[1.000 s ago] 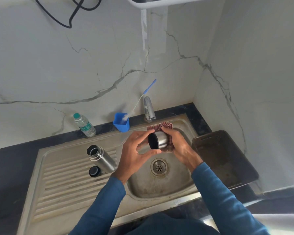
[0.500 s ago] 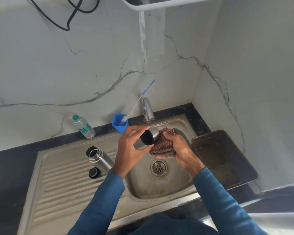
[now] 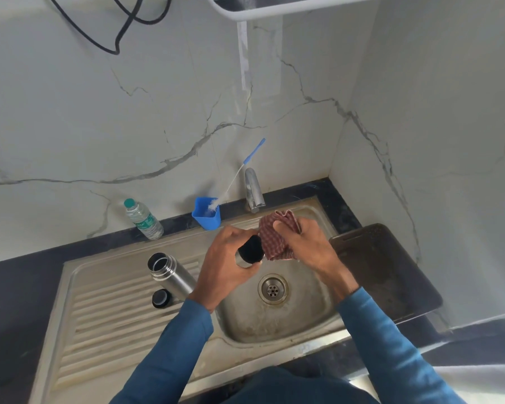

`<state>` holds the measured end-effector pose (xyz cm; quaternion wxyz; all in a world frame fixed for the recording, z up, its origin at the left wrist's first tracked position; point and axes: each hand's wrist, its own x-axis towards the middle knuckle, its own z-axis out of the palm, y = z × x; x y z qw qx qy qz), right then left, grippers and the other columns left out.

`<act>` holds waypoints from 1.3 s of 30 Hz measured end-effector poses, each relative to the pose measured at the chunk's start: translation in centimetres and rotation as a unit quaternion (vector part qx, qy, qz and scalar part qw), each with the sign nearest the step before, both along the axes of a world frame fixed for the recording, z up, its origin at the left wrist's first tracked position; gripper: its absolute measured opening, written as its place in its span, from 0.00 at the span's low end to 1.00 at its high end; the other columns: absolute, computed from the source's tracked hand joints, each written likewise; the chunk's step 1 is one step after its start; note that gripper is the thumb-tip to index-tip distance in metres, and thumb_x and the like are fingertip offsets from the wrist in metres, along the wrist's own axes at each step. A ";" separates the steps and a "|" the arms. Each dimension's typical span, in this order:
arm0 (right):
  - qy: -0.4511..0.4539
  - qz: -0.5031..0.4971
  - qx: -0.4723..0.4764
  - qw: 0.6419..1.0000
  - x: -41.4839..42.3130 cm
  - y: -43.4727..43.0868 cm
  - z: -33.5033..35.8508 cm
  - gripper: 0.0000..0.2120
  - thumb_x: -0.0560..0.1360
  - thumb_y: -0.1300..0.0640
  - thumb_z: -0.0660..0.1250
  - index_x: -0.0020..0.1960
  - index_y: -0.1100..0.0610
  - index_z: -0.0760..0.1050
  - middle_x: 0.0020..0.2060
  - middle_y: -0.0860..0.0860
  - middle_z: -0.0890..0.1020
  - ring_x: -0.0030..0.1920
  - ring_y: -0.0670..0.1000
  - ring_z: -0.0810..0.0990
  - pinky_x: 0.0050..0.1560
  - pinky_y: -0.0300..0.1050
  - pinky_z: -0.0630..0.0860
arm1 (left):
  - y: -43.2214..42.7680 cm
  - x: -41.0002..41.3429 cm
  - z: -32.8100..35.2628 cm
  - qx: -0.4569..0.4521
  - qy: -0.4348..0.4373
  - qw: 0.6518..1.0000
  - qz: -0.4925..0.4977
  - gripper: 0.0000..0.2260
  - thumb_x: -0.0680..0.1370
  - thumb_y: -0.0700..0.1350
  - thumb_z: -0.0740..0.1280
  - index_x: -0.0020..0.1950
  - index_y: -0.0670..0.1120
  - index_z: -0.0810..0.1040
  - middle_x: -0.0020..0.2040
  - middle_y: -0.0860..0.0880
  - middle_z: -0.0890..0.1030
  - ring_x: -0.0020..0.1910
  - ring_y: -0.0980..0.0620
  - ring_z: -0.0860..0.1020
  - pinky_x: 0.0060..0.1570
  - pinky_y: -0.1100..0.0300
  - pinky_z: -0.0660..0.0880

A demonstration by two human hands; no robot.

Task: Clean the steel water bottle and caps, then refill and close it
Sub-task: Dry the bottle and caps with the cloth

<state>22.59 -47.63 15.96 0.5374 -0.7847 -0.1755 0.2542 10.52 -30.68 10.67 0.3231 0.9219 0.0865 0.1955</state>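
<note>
1. Furthest left, a plastic water bottle (image 3: pixel 144 220) stands by the marble wall.
2. On the sink's ribbed drainboard (image 3: pixel 105 330), the open steel water bottle (image 3: pixel 169 274) stands, with a small black cap (image 3: pixel 161 298) just beside its base.
3. Over the basin (image 3: pixel 245 322), the left hand (image 3: pixel 225 266) curls round the steel cup cap (image 3: pixel 250 253), whose dark opening faces right.
4. The right hand (image 3: pixel 306 246) grips a red checked cloth (image 3: pixel 276 239) against the cap's rim.
5. A dark tray (image 3: pixel 391 272) lies right of the sink.

My left hand (image 3: pixel 225 266) grips a steel cap (image 3: pixel 250 252), matt black inside, my right hand (image 3: pixel 306 246) a soft woven checked cloth (image 3: pixel 274 240), over the dull, stained metal sink (image 3: pixel 114 322) beside the satin-finish steel bottle (image 3: pixel 172 277).
</note>
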 end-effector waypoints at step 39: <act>0.184 -0.007 0.169 0.968 -0.2 2.1 -0.1 0.13 0.87 0.50 0.61 0.57 0.52 0.84 0.49 0.50 0.89 0.52 0.53 0.88 0.48 0.49 0.86 | -1.4 0.5 3.2 -0.410 -0.045 0.907 0.085 0.23 0.69 0.40 0.84 0.62 0.48 0.84 0.57 0.50 0.88 0.54 0.48 0.87 0.56 0.55 0.84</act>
